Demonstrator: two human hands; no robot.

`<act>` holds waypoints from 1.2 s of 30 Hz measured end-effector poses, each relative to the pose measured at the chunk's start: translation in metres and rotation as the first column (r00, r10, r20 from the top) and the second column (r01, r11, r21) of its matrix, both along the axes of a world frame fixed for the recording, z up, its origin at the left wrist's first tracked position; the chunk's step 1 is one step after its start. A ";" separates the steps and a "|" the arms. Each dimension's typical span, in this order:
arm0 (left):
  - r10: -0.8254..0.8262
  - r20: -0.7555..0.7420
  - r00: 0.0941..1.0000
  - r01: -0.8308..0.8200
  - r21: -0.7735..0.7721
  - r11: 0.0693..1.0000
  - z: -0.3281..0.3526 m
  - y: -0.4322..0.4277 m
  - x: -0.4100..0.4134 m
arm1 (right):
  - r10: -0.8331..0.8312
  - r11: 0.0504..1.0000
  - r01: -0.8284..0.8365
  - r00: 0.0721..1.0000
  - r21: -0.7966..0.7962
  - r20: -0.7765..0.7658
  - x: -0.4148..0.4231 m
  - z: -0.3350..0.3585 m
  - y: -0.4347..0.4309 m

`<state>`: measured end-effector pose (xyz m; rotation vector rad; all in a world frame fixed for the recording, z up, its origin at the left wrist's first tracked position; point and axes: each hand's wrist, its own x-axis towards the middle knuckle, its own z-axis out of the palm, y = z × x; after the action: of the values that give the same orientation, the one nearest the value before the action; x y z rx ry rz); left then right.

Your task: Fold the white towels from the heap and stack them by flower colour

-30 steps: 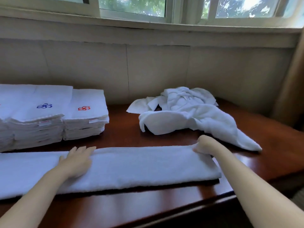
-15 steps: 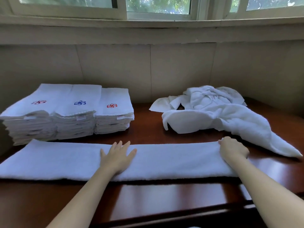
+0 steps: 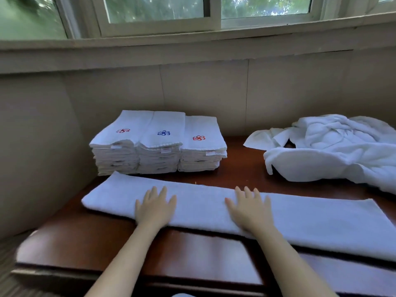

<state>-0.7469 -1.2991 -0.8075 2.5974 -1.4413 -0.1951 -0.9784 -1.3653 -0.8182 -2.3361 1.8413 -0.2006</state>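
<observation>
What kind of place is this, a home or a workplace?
Probably a hotel or laundry workroom, though a home is possible. Three tall stacks of identical folded towels with embroidered flowers stand on a wooden table under a window, beside a heap of unfolded towels.

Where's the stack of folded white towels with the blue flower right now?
In the head view, the blue-flower stack sits at the table's back left, between the two red-flower stacks, behind the long folded towel.

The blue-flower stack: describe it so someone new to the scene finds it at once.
On the wooden table under the window, three folded towel stacks stand against the wall at the left. The blue-flower stack is the middle one; its neighbours both carry red flowers.
</observation>
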 end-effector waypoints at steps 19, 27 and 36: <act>0.186 -0.952 0.244 -0.833 -0.107 0.542 0.050 0.020 0.060 | 0.054 0.996 -0.082 0.889 0.042 0.454 0.000 0.025 0.001; -0.709 -0.274 0.650 0.662 -0.254 0.705 0.083 0.028 -0.066 | -0.548 0.764 -0.358 0.080 0.537 0.833 -0.047 0.073 0.012; -0.622 -0.207 0.755 0.546 -0.326 0.771 0.096 0.008 -0.098 | -0.170 0.985 0.095 0.381 0.144 0.909 -0.138 0.095 0.000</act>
<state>-0.8448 -1.2908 -0.7119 1.7413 -1.9651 -0.4390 -1.1168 -1.3656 -0.7228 -1.3981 1.3285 -1.1779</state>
